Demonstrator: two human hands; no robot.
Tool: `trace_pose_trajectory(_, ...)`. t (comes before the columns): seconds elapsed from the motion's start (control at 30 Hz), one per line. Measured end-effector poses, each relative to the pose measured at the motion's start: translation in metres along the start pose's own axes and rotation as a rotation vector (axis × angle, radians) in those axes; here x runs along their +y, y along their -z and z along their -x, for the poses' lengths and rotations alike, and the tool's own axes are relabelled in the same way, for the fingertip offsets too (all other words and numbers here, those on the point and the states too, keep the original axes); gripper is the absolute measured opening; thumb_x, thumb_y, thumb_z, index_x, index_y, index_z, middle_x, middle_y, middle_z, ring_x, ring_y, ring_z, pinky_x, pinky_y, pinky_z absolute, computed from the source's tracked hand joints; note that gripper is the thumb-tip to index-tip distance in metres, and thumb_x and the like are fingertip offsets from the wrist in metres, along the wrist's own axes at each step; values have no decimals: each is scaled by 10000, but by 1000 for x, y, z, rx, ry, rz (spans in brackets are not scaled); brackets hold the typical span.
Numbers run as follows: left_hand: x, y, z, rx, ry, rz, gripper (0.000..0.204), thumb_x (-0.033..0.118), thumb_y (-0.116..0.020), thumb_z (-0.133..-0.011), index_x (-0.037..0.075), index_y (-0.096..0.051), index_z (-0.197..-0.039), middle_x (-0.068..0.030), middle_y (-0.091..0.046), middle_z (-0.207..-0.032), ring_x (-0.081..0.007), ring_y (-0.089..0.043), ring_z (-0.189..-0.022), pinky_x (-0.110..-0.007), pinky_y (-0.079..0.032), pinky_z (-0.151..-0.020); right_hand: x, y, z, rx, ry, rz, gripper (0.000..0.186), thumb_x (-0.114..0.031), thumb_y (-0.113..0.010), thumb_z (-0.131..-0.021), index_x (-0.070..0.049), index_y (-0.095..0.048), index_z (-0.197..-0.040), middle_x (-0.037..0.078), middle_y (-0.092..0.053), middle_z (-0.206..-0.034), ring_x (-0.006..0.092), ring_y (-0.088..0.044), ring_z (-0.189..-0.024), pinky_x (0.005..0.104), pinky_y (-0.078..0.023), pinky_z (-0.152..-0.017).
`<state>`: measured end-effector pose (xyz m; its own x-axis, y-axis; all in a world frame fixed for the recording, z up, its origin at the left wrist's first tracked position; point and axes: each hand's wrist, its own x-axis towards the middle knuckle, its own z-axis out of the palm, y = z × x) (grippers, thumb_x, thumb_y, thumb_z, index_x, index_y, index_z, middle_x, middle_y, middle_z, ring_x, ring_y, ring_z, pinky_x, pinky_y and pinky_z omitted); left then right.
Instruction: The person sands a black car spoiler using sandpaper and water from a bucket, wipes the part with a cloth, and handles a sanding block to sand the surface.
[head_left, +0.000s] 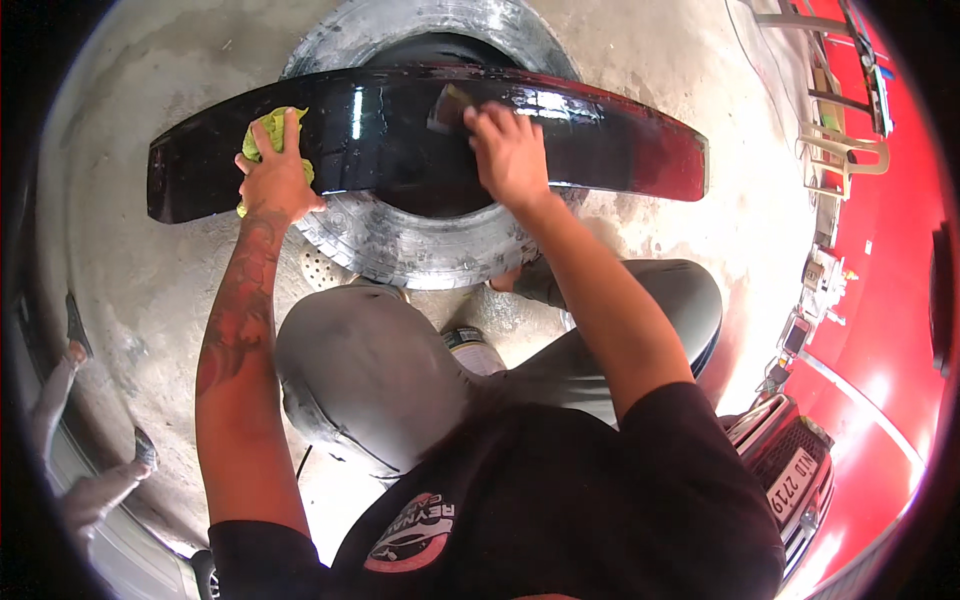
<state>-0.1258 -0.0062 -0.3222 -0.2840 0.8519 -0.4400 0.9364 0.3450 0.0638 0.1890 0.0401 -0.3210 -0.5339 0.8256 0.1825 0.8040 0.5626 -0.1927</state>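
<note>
A long, curved, glossy black panel with reddish ends lies across a grey, dusty tyre. My left hand is on the panel's left part, fingers spread over a crumpled yellow-green cloth that it holds against the surface. Right of the panel's middle, my right hand has its fingers closed on the edge of a small, flat, dark brownish-grey pad, which lies on the panel. Whether the pad is sandpaper or something else, I cannot tell. The surface looks shiny, with bright reflections.
Between my knees stands a tin can on the stained concrete floor. A beige plastic chair and small items line the red wall. A car's front end is at lower right. Another person's legs show at lower left.
</note>
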Motion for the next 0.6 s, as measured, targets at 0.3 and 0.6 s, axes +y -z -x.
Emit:
trace_pose_trajectory(0.3, -1, -2, 0, -16, 10, 20, 1393, 226, -983, -554, 338, -74, -1603, -218, -43, -1651, -637, -314, -1361, -678, -548, -893, -19, -4, -11, -78, 220, 56, 440, -109, -627, -820, -169, -631, -1257, 85, -619, -1284, 278, -579, -1106, 429, -468, -888)
trace_pose_trajectory(0.6, 0, -3, 0, -23, 11, 2, 1403, 242, -982, -558, 342, -55, -1606, -216, -47, -1654, -635, -317, -1362, -679, -546, -896, -22, 8, 15, -163, 302, 20, 365, -170, -658, -878, -164, -634, -1242, 56, -607, -1239, 260, -584, -1055, 419, -473, -848)
